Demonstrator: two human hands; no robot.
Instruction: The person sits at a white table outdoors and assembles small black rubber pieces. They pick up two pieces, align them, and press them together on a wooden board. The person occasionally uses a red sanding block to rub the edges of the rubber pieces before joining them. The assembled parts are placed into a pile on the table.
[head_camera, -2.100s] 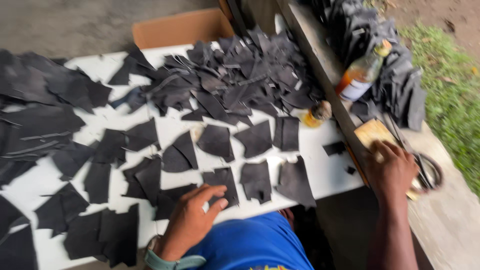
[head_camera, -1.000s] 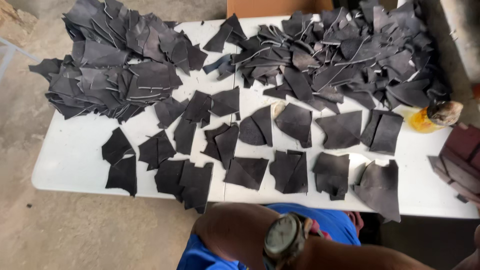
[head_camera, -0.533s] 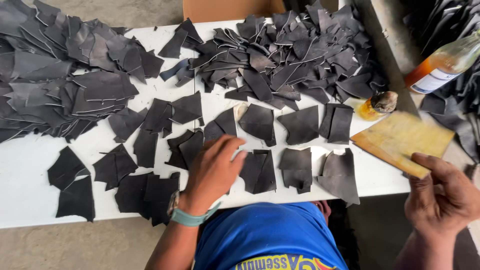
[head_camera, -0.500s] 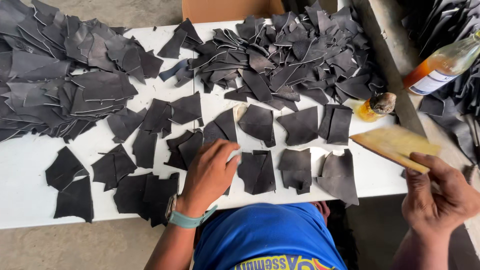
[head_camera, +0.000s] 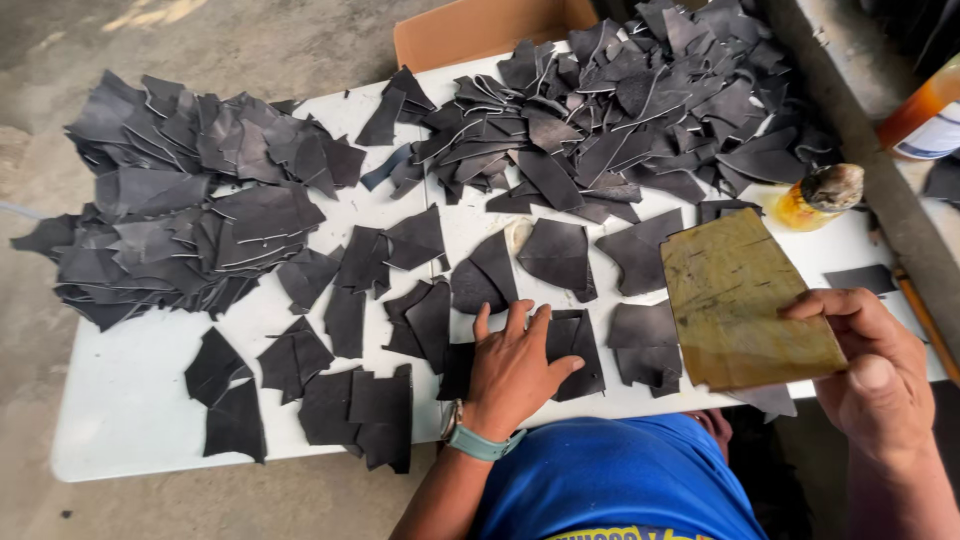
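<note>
My left hand (head_camera: 515, 365) lies flat, fingers spread, on dark leather pieces (head_camera: 575, 345) near the front edge of the white table (head_camera: 130, 400). A teal-strapped watch is on that wrist. My right hand (head_camera: 865, 365) grips a yellowish-brown flat board (head_camera: 745, 300) by its right corner and holds it tilted over the pieces at the table's right side. More cut dark pieces (head_camera: 430, 300) lie singly across the middle of the table.
Two big heaps of dark leather offcuts lie at the left (head_camera: 190, 210) and back right (head_camera: 640, 100). A small amber jar with a dirty lid (head_camera: 820, 192) stands at the right. An orange bottle (head_camera: 925, 115) sits on the ledge. A cardboard box (head_camera: 480, 25) is behind.
My right hand has lifted the board off the table's right end and brought it left over the pieces. My left hand has settled flat on the front pieces.
</note>
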